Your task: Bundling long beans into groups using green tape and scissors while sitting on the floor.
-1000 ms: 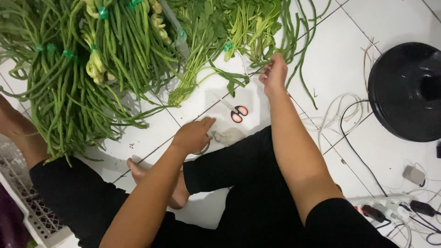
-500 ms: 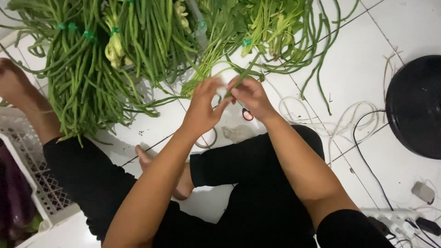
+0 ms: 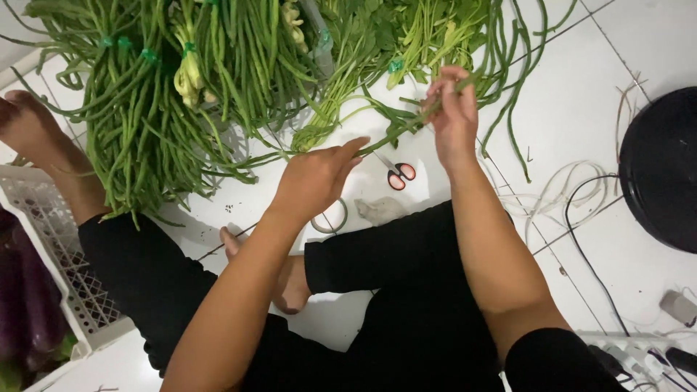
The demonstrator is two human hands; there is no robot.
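Observation:
I sit on a white tiled floor with a big pile of long green beans (image 3: 167, 94) and leafy greens (image 3: 406, 36) in front of me. My left hand (image 3: 316, 178) pinches the lower end of a thin green stalk (image 3: 396, 131). Higher up, my right hand (image 3: 454, 116) grips the same stalk, holding it slanted above the floor. Small red-handled scissors (image 3: 397, 173) lie on the tiles just under the stalk. A roll of clear tape (image 3: 330, 218) and a crumpled white scrap (image 3: 381, 210) rest near my left wrist.
A white slatted crate (image 3: 51, 247) stands at the left with purple vegetables (image 3: 25, 305) beside it. A round black object (image 3: 661, 167) sits at the right, with cables (image 3: 573, 210) and a power strip (image 3: 639, 352) on the floor. My legs in black trousers fill the bottom.
Both hands have risen from the floor and drawn apart along a green stalk; the left hand, which was down by the tape and scrap, now pinches the stalk's lower end.

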